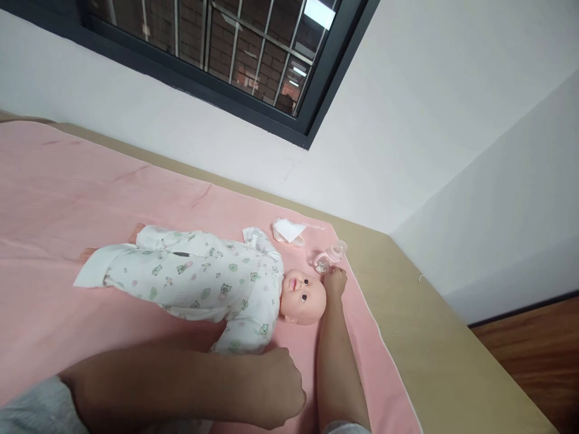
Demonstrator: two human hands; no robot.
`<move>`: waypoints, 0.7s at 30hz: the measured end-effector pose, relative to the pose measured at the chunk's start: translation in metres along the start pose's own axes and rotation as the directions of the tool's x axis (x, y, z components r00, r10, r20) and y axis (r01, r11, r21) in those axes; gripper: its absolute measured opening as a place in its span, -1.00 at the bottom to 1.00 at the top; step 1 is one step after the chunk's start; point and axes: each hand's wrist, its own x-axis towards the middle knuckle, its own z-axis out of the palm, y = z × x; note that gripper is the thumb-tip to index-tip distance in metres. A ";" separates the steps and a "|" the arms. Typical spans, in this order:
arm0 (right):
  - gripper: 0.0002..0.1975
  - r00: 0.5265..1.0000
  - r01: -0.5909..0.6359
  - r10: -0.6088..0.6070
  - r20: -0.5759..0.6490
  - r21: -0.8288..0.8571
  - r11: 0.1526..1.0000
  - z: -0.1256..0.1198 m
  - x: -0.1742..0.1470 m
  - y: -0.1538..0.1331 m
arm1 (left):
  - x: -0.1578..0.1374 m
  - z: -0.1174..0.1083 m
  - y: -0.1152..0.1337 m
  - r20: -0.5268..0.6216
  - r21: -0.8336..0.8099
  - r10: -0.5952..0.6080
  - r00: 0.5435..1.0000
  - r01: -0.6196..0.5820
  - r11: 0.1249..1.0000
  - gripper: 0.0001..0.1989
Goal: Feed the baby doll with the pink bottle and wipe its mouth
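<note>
A baby doll (303, 295) in white printed pajamas (203, 271) lies on its back, its head toward the right. My right hand (335, 281) reaches past the top of the doll's head, its fingers curled closed against a small clear baby bottle (329, 258) with pink parts. The bottle leans or lies tilted; the exact grip is partly hidden. My left hand (281, 389) is closed in the foreground, just below the doll's near sleeve (246, 331). Its fingertips are hidden behind the back of the hand, so anything inside cannot be made out.
A pink mat (136, 181) covers much of the wooden tabletop (398, 301). Near the doll's far arm sits a crumpled white packet or cloth (288, 231). White wall (362, 150) and a dark-framed window (312, 132) border the far side.
</note>
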 end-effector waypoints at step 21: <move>-0.64 1.000 0.009 -0.009 0.000 -0.047 0.999 -0.004 -0.003 -0.003 | -0.002 -0.002 0.002 0.032 0.002 0.016 0.999 -0.016 1.000 -0.88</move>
